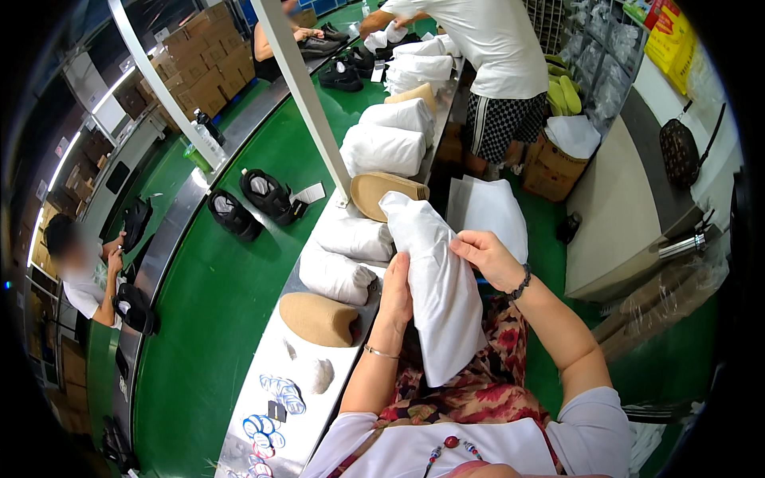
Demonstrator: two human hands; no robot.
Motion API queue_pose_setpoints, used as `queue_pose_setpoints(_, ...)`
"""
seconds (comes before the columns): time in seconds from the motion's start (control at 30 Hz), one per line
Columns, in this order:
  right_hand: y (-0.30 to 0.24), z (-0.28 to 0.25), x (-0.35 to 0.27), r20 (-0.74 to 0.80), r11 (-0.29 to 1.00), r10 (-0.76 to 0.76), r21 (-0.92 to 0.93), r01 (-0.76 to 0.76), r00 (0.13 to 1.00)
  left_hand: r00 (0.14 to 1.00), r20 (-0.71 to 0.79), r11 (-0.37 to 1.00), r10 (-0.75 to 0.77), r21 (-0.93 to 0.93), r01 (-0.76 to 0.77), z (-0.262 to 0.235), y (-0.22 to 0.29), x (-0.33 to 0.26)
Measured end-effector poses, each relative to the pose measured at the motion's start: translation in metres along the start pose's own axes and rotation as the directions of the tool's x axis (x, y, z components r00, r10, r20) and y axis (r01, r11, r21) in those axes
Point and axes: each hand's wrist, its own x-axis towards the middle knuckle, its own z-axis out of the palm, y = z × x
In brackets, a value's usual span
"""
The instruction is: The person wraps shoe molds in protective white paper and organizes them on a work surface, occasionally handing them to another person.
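A long bundle wrapped in white paper (pixel 434 295) slants across in front of me, held between both hands. My left hand (pixel 398 293) presses against its left side, fingers pointing up. On the upper right edge, my right hand (pixel 488 256) pinches the paper between thumb and fingers. What the paper covers is hidden. Left of my left hand, two more white-wrapped bundles (pixel 339 275) lie on the metal side table (pixel 267 350). A brown moulded cardboard form (pixel 315 319) sits just nearer than these, and another brown form (pixel 374 195) lies beyond the held bundle's top end.
White paper sheets (pixel 492 215) lie to the right. Black shoes (pixel 267 195) rest on the green conveyor (pixel 231 319), left of a white post (pixel 307 103). Round stickers (pixel 261 430) lie nearby. A co-worker (pixel 506 56) stands ahead; another person (pixel 84 267) handles a shoe.
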Motion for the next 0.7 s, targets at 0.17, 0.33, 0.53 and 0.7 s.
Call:
queue_pose_setpoints(0.17,0.009,-0.010,-0.011,0.041,0.912,0.045,0.406,-0.057,0.998,0.969,-0.063,0.908,0.238,0.367,-0.200,0.016,-0.001,0.003)
queue_pose_setpoints(0.33,0.020,-0.009,-0.017,0.289,0.653,0.033,0.719,-0.239,0.957,0.989,0.042,0.897,0.145,0.416,-0.149,0.029,0.012,-0.004)
queue_pose_setpoints(0.53,0.044,0.002,-0.020,0.094,0.939,0.064,0.331,-0.091,0.994,0.973,-0.097,0.879,0.208,0.454,-0.143,0.039,0.002,-0.007)
queue_pose_setpoints(0.7,0.035,0.002,-0.022,0.181,0.945,0.173,0.246,-0.215,0.968,0.957,0.118,0.731,0.266,0.622,-0.280,0.036,0.007,-0.013)
